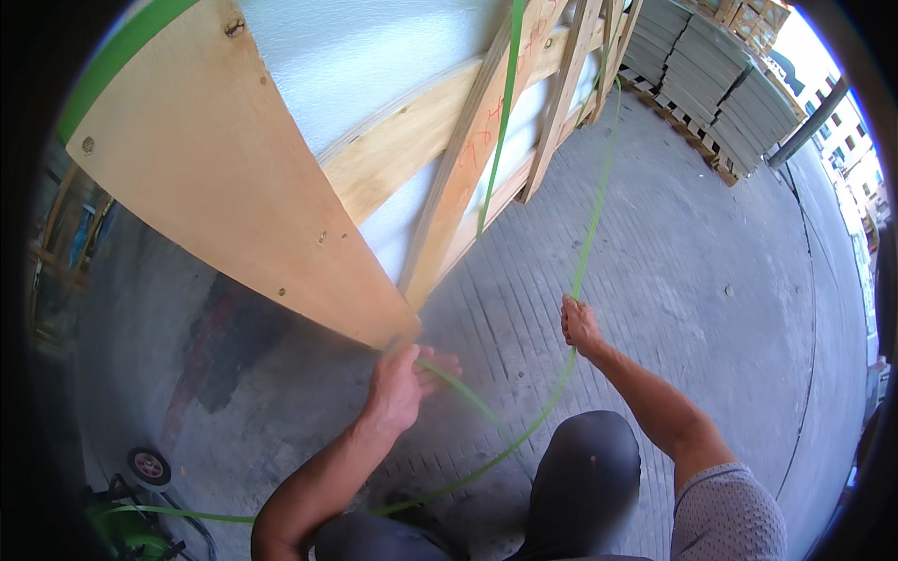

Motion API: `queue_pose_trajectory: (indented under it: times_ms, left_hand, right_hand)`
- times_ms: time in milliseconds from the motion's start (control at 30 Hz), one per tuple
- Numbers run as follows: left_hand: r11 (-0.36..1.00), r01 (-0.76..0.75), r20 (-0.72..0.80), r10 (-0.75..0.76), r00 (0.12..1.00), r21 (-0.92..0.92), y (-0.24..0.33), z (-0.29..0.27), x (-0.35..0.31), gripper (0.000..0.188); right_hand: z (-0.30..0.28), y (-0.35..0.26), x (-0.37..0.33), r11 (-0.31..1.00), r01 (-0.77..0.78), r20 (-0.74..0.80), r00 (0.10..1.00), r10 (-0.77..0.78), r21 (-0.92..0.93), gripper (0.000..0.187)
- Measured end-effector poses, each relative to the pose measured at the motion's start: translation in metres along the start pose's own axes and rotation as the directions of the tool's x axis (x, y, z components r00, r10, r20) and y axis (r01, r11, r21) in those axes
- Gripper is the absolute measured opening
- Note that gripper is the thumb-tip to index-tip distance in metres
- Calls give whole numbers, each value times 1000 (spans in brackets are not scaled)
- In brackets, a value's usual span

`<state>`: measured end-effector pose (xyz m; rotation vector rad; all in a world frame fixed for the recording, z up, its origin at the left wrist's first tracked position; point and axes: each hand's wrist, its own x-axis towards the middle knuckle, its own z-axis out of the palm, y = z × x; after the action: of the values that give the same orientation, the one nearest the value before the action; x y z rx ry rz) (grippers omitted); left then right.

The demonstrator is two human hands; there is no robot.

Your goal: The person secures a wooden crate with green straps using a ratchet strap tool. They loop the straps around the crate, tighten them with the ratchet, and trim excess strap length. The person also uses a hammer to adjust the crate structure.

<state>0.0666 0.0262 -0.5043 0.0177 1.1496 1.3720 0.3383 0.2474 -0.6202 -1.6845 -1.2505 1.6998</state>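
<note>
A long green plastic strap (589,234) runs along the floor beside a wooden crate (253,187). My right hand (582,324) is closed around it, out over the floor to the right of the crate. Below that hand the strap curves back under my legs toward the lower left. Close to the crate's near bottom corner, my left hand (398,388) has another stretch of green strap (468,393) between thumb and fingers. Its outer fingers are smeared by motion, so the exact grip is hard to see.
White wrapping (355,65) shows between the crate's slats, and an upright green strap (505,122) crosses its side. Stacked grey slabs (702,75) stand on a pallet (687,140) at the back right. A wheeled strap cart (140,533) is at lower left. The floor is grooved concrete.
</note>
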Motion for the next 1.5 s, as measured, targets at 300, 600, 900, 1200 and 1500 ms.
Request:
queue_pose_trajectory:
  times_ms: [300,600,900,1200,1500]
  left_hand:
    - [947,-79,52,100,994,-311,8,24,12,23]
    - [846,-151,83,224,971,-511,11,29,24,23]
    - [835,-83,143,190,971,-544,9,27,23,22]
    - [877,-128,105,198,975,-463,-2,12,25,20]
    - [950,-154,42,171,984,-271,4,-13,16,34]
  right_hand:
    - [-3,1,-1,997,77,148,986,-74,-10,40]
    - [21,-21,-4,990,80,132,989,-65,-118,34]
    - [-44,-33,-34,968,57,171,985,-14,-246,31]
    - [35,-95,-77,968,61,317,938,-139,244,18]
    - [122,-128,-82,913,-86,465,877,-121,399,19]
